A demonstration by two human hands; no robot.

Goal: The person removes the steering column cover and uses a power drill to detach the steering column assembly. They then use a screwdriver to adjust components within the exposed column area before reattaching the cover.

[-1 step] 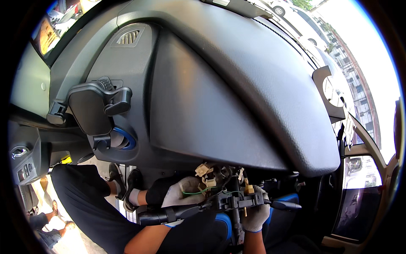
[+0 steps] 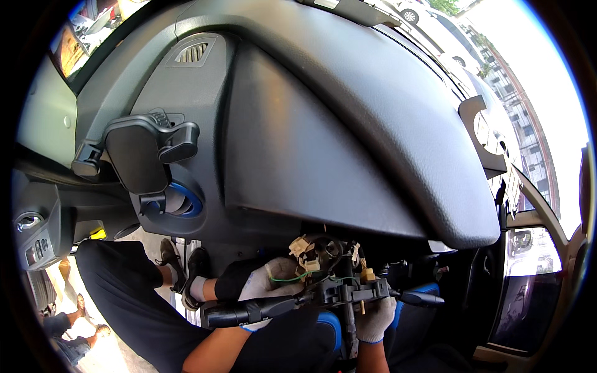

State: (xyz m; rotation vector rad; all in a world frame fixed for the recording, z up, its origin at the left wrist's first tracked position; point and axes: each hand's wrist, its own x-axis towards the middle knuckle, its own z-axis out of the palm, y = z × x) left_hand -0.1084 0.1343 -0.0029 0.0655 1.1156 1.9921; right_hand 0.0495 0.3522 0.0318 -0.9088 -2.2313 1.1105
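A black steering-column combination switch [image 2: 348, 294] sits low in the middle, its long left stalk [image 2: 252, 312] and shorter right stalk [image 2: 421, 299] sticking out to both sides. My left hand [image 2: 270, 281], in a white work glove, curls around the switch's left side, partly hidden behind the stalk. A green wire [image 2: 287, 280] runs across its fingers. My right hand [image 2: 377, 318], gloved too, grips the right side of the switch from below; its fingertips are partly hidden. Cream connectors [image 2: 300, 247] hang above the switch, and a yellowish connector [image 2: 368, 274] stands at its right.
The black dashboard [image 2: 323, 149] arches over the work area. At left a phone holder [image 2: 135, 154] juts out before a round blue-rimmed vent [image 2: 186, 200]. My dark-trousered leg [image 2: 134, 292] is at lower left. A door window [image 2: 528, 286] lies at far right.
My right hand has slid slightly down along the switch's right side, uncovering more of its housing. The left hand keeps its hold. The view has shifted a little.
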